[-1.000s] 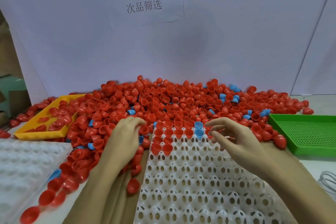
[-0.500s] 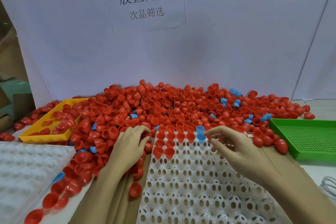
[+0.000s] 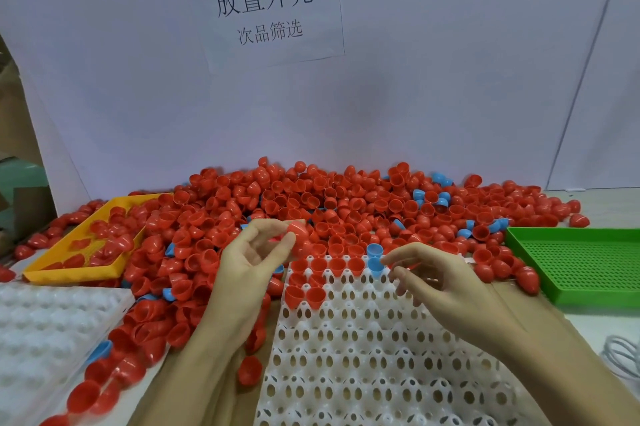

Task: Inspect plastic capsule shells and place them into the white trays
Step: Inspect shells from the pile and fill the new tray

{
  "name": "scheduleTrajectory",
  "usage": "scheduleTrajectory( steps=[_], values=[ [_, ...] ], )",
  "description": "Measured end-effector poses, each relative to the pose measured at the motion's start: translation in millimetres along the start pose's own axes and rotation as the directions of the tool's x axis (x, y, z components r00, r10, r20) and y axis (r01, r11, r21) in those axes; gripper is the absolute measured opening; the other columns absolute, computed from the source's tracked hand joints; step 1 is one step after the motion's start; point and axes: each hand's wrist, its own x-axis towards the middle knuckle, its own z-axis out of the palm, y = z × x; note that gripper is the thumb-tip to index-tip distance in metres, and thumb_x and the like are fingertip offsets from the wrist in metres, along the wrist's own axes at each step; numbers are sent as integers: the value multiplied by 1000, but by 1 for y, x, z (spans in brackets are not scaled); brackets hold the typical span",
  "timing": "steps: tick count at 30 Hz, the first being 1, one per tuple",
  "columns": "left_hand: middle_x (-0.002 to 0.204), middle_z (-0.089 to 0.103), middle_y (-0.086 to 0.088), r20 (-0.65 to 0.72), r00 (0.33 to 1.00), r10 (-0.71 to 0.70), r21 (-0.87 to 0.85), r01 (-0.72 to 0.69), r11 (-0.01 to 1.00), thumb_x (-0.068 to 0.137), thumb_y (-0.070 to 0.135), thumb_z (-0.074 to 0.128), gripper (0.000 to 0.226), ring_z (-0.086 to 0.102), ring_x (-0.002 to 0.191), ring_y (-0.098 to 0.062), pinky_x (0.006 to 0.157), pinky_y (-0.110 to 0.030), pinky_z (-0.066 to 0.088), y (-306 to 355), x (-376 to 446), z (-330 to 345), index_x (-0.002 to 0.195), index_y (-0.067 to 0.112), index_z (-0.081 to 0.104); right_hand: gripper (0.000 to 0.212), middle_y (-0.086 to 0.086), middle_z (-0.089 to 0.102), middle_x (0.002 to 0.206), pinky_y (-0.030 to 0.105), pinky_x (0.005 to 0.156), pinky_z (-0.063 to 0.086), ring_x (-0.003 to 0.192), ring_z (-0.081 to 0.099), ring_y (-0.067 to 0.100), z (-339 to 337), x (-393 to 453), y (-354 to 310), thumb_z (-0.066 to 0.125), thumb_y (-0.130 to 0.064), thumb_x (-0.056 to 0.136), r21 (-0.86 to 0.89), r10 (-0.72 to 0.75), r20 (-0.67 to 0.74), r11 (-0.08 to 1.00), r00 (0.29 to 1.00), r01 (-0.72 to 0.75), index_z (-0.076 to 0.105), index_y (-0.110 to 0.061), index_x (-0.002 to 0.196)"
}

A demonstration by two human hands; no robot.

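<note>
The left hand (image 3: 251, 257) pinches one red shell (image 3: 298, 231) with its fingertips, up above the big red pile (image 3: 346, 204). The right hand (image 3: 440, 282) hangs loose and holds nothing, just over the white tray (image 3: 363, 349), near two blue shells (image 3: 374, 257) sitting in it.

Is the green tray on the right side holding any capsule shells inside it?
No, the green tray shows only its bare perforated floor; the red shells nearest it lie outside its left rim.
</note>
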Motion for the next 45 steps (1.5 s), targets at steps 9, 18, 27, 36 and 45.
scheduleTrajectory(
  steps=[9, 18, 27, 36, 45],
  values=[
    [134, 67, -22, 426, 896, -130, -293, 272, 916, 103, 19, 65, 18, 68, 123, -40, 99, -40, 58, -3, -28, 50, 111, 3, 64, 33, 2, 75, 108, 30, 73, 60, 92, 75, 24, 3, -2, -7, 83, -32, 87, 195, -64, 176, 980, 982, 29, 71, -26, 117],
    [122, 72, -12, 324, 939, -117, -111, 161, 981, 97, 19, 74, 35, 74, 106, -34, 84, -36, 61, -2, -26, 45, 130, 26, 62, 29, 2, 76, 102, 32, 71, 62, 87, 74, 19, 2, -4, -11, 82, -27, 87, 179, -61, 118, 983, 991, 39, 73, -23, 114],
    [121, 74, 1, 384, 922, -49, 94, 13, 996, 98, 22, 74, 24, 74, 101, -21, 82, -29, 60, -1, -29, 46, 120, 30, 68, 44, 7, 71, 71, 32, 64, 56, 62, 68, 25, 2, -4, -20, 54, -50, 102, 166, -6, 158, 986, 987, -20, 75, -14, 88],
    [104, 78, -7, 425, 901, -90, 35, 83, 996, 101, 27, 72, 15, 78, 92, -29, 84, -31, 61, -2, -32, 48, 112, 18, 76, 62, 7, 65, 55, 26, 52, 50, 47, 62, 19, 3, -7, -19, 50, -61, 102, 139, 97, 191, 982, 977, -125, 76, -13, 72],
    [113, 75, -2, 449, 887, -111, 38, 105, 994, 85, 21, 88, 31, 76, 99, -26, 89, -28, 59, 1, -33, 50, 112, 25, 73, 60, 8, 63, 55, 26, 49, 48, 47, 60, 22, 2, -7, -23, 46, -53, 104, 163, 77, 160, 981, 984, -104, 74, -11, 72]
  ],
)
